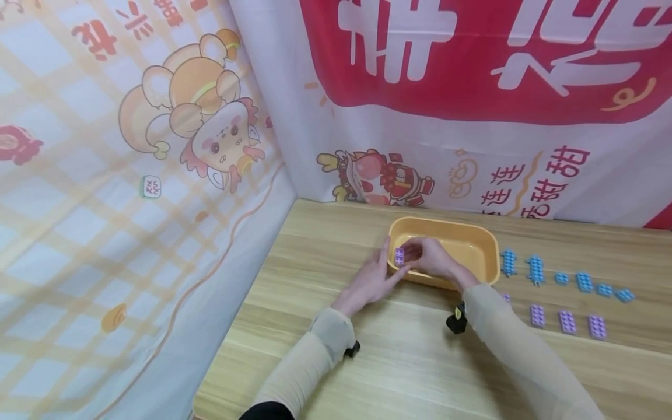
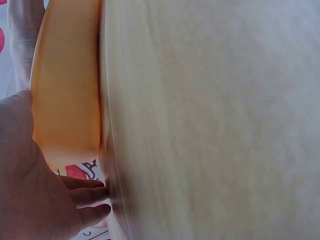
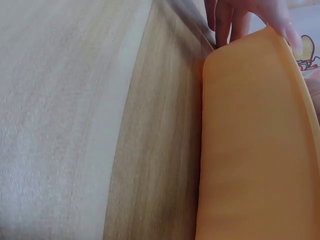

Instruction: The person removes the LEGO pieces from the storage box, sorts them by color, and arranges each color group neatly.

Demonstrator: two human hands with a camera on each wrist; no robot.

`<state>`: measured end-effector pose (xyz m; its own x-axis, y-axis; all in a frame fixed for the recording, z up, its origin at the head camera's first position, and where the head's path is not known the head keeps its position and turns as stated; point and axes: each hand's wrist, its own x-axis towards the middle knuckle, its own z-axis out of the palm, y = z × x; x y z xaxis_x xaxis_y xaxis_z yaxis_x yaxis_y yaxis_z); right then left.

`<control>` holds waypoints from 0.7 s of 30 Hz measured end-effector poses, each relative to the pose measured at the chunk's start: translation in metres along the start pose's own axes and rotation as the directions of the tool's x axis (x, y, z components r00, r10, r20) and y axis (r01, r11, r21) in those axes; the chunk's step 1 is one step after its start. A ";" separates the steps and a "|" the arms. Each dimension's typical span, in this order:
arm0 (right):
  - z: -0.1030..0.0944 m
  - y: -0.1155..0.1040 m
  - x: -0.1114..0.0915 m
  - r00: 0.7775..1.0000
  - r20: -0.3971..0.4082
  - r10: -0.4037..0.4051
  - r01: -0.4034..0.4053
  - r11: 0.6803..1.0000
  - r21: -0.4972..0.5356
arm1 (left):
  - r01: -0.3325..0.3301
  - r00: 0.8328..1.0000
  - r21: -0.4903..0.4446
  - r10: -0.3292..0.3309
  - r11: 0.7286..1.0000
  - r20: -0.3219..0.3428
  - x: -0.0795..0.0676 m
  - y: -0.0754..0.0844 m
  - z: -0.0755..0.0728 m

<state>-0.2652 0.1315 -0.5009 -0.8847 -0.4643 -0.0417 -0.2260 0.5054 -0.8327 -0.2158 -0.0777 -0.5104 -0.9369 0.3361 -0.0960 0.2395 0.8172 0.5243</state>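
An orange-yellow tray sits on the wooden table. My left hand is at its left end, thumb at the front rim and fingers stretched along the outside of the end wall. In the left wrist view, the left hand shows these straight fingers beside the tray wall. My right hand reaches over the front rim into the tray. Its thumb and fingertips pinch a purple toy building brick close to the left end wall. The right wrist view mostly shows the tray's outer side, with the right hand's grip hidden.
Right of the tray, several blue building bricks, among them a blue brick, lie in a row. Nearer, several purple bricks, among them a purple brick, form another row; the right sleeve partly covers one. A printed cloth hangs behind the table.
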 end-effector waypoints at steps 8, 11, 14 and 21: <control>0.007 -0.004 0.004 1.000 0.011 -0.016 0.015 0.999 0.035 | -0.005 1.000 0.000 0.005 1.000 -0.007 -0.002 0.002 -0.001; 0.008 -0.006 0.006 0.999 0.024 -0.027 0.026 0.999 0.022 | -0.011 1.000 -0.001 0.011 1.000 -0.012 -0.001 0.001 -0.001; 0.010 -0.007 0.009 0.999 0.035 -0.033 0.032 0.999 0.006 | -0.017 1.000 -0.003 0.017 1.000 -0.017 -0.001 0.001 -0.001; 0.009 -0.010 0.013 0.996 0.067 -0.059 0.063 0.996 -0.056 | -0.023 0.999 -0.004 0.023 1.000 -0.025 -0.001 -0.001 0.000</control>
<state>-0.2705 0.1140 -0.4983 -0.8404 -0.5412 -0.0296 -0.3038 0.5155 -0.8012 -0.2150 -0.0791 -0.5112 -0.9373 0.3427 -0.0625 0.2599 0.8074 0.5297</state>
